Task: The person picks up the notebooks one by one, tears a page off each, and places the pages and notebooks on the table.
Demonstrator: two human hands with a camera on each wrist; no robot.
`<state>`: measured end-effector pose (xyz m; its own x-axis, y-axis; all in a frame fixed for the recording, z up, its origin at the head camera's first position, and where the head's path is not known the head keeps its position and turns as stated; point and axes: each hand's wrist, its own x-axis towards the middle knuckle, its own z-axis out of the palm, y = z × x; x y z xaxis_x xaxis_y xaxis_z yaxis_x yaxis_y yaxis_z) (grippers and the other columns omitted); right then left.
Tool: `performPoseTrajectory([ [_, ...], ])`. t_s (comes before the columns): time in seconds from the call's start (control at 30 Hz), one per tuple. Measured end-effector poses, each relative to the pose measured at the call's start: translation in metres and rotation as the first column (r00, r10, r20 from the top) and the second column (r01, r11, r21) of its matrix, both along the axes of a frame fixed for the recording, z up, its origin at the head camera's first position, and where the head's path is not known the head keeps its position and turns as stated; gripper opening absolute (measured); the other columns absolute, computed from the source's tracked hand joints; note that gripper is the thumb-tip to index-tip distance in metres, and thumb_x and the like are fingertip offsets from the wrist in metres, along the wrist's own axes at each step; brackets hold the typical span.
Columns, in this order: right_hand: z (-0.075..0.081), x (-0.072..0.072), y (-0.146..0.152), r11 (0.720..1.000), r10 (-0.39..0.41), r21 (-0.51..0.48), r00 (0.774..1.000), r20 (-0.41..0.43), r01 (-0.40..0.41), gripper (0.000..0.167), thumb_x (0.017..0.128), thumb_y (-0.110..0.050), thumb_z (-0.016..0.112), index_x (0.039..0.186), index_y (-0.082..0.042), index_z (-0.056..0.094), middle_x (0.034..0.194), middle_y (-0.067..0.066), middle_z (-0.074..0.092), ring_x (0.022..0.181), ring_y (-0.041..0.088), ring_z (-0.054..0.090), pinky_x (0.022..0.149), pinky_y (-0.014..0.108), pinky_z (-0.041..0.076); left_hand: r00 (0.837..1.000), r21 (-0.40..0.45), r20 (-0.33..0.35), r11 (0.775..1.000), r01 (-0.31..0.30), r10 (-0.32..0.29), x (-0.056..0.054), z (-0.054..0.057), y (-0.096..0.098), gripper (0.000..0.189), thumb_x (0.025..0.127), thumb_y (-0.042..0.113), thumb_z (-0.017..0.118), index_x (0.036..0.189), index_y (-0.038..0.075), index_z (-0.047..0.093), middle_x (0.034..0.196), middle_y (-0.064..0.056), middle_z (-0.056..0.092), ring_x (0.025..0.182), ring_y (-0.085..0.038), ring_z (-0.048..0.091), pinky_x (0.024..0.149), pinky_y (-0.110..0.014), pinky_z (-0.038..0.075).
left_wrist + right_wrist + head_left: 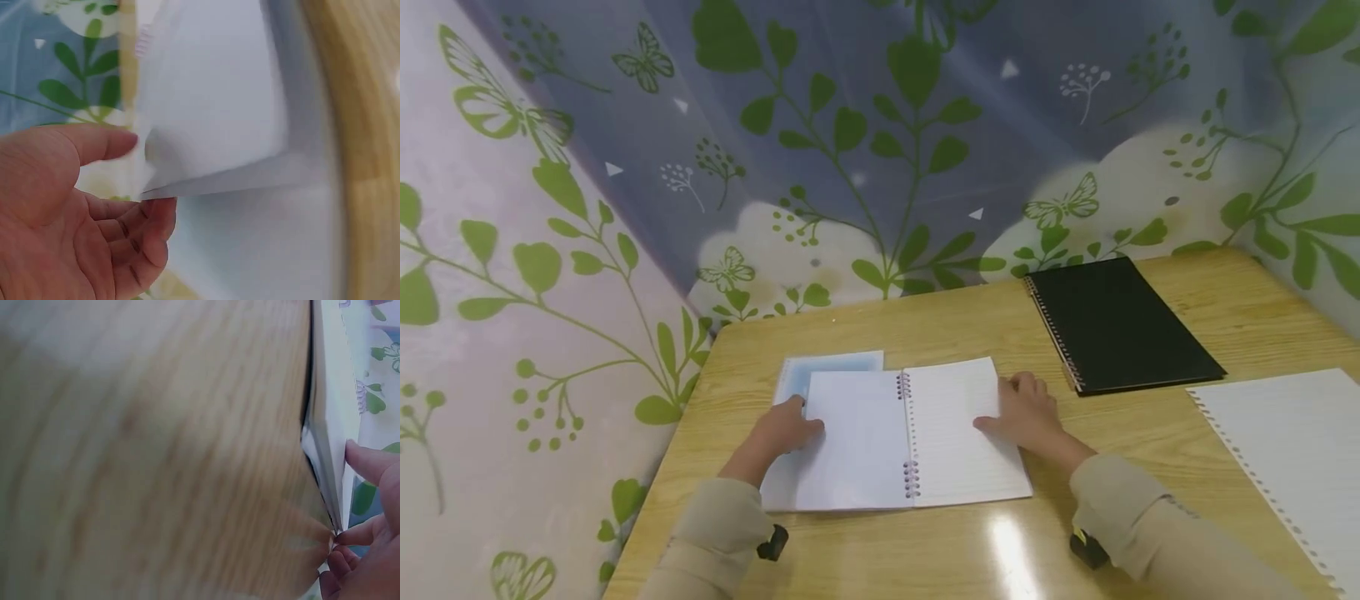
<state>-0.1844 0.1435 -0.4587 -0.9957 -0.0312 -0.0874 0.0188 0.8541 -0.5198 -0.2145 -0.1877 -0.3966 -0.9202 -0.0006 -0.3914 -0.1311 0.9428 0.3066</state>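
While the white spiral-bound notebook (889,433) lies open on the pale wooden counter (955,554), the person's left grip (781,427) pinches its left edge, thumb over the blank page (853,462) and fingers below. The right grip (1028,412) holds the outer edge of the ruled page (958,429), thumb on top. From where I stand, good handling seems to mean light, even pressure on both sides, so thin paper neither creases nor drags at the purplish rings (912,481). A light-blue, cover-like sheet (842,362) juts out beneath the left page; whether it belongs to the notebook I can't tell, so I'd check which layers the fingers have caught before lifting.
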Motion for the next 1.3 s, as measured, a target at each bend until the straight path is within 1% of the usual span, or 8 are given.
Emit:
performPoseTrajectory([
  [0.13,-0.001,0.001,-0.001,1.0,-0.004,0.003,1.0,0.011,0.004,0.082,0.081,-0.038,0.066,0.139,0.009,0.031,0.128,0.026,0.031,0.113,0.04,0.028,0.092,0.054,0.029,1.0,-0.007,-0.004,1.0,0.001,-0.001,0.001,-0.016,0.0,0.082,0.083,0.049,0.06,0.136,-0.008,0.034,0.128,-0.027,0.05,0.101,-0.031,0.059,0.085,-0.043,0.049],
  [0.23,0.0,0.002,-0.002,1.0,-0.012,0.018,1.0,0.014,0.012,0.081,0.082,-0.038,0.065,0.139,0.008,0.031,0.129,0.026,0.031,0.114,0.04,0.028,0.093,0.054,0.029,1.0,-0.024,-0.022,1.0,-0.005,0.004,0.002,-0.023,0.002,0.09,0.078,0.053,0.065,0.135,-0.009,0.034,0.128,-0.027,0.05,0.106,-0.035,0.058,0.087,-0.044,0.048],
  [0.5,0.003,0.002,-0.009,0.997,-0.016,0.078,1.0,0.012,0.015,0.081,0.084,-0.041,0.063,0.14,0.006,0.029,0.134,0.025,0.03,0.12,0.042,0.026,0.092,0.058,0.03,0.996,-0.168,-0.081,0.986,0.014,-0.028,0.002,-0.02,0.014,0.08,0.078,0.045,0.068,0.125,-0.013,0.04,0.115,-0.028,0.052,0.089,-0.033,0.058,0.08,-0.045,0.05],
  [0.73,0.001,0.004,-0.009,0.995,-0.038,0.096,0.999,0.008,0.037,0.082,0.083,-0.04,0.064,0.141,0.005,0.028,0.138,0.026,0.029,0.125,0.044,0.025,0.095,0.06,0.029,0.999,-0.185,-0.026,0.983,0.015,-0.021,0.001,-0.021,0.017,0.082,0.079,0.046,0.067,0.128,-0.012,0.038,0.118,-0.029,0.045,0.089,-0.032,0.054,0.084,-0.047,0.048],
  [0.87,0.002,0.005,-0.011,0.998,-0.057,0.031,0.998,-0.034,0.058,0.078,0.081,-0.034,0.069,0.138,0.005,0.033,0.136,0.026,0.032,0.123,0.043,0.03,0.097,0.058,0.031,0.999,-0.177,-0.04,0.984,0.017,-0.025,0.002,-0.023,0.018,0.083,0.077,0.046,0.069,0.129,-0.011,0.037,0.117,-0.028,0.045,0.093,-0.035,0.054,0.084,-0.048,0.047],
  [1.03,0.003,-0.001,-0.013,0.993,-0.085,-0.097,0.987,-0.135,0.072,0.045,0.078,-0.021,0.071,0.113,-0.002,0.051,0.118,0.022,0.046,0.11,0.038,0.042,0.089,0.052,0.038,0.997,-0.153,-0.072,0.988,0.029,-0.04,0.001,-0.023,0.02,0.095,0.077,0.041,0.071,0.14,-0.01,0.022,0.13,-0.033,0.034,0.109,-0.047,0.049,0.089,-0.052,0.045],
  [1.13,0.005,-0.008,-0.012,0.992,-0.101,-0.086,0.979,-0.177,0.087,0.025,0.083,-0.023,0.066,0.097,-0.005,0.056,0.099,0.015,0.056,0.091,0.03,0.051,0.076,0.043,0.043,0.997,-0.152,-0.055,0.988,0.039,-0.048,0.0,-0.021,0.021,0.094,0.078,0.04,0.07,0.141,-0.008,0.02,0.133,-0.034,0.03,0.109,-0.049,0.05,0.09,-0.053,0.045],
  [1.3,0.011,-0.016,-0.008,0.99,-0.14,-0.04,0.978,-0.154,0.135,0.019,0.089,-0.025,0.059,0.089,-0.005,0.061,0.08,0.009,0.061,0.067,0.02,0.051,0.057,0.032,0.042,0.998,-0.159,-0.029,0.986,0.045,-0.05,0.0,-0.023,0.02,0.087,0.079,0.042,0.068,0.139,-0.006,0.026,0.13,-0.033,0.033,0.103,-0.047,0.054,0.089,-0.052,0.046],
])
